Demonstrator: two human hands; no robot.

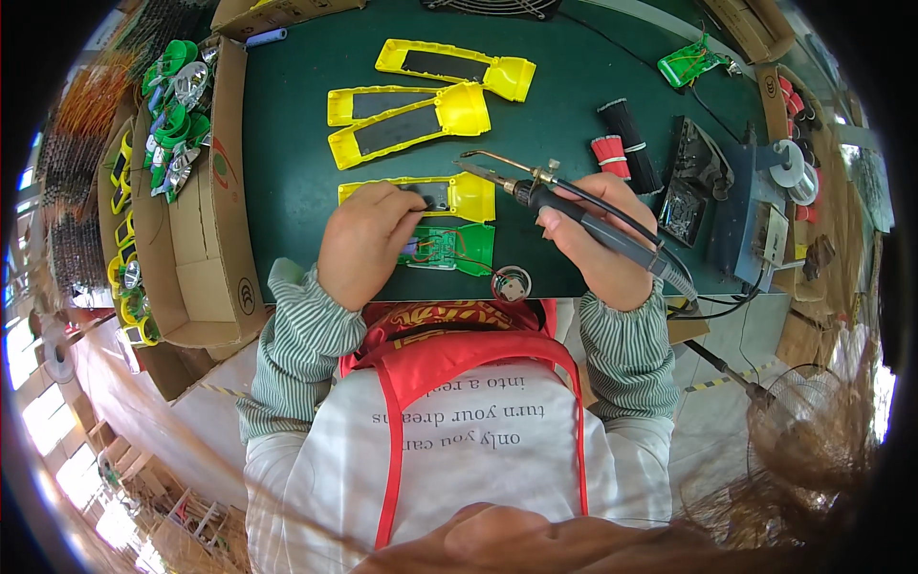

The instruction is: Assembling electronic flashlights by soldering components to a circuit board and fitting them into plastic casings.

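You are pinching the green circuit board (pixel 448 247) steady with your left hand (pixel 368 239) while your right hand (pixel 598 234) is gripping the black-handled soldering iron (pixel 574 210), apparently mid-soldering, so the tip wants lowering onto the joint.

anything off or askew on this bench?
Nothing is spilled or visibly broken. The yellow housings on the green mat lie at mixed angles, not squared up. The right hand holds the soldering iron; the left hand rests on the green circuit board.
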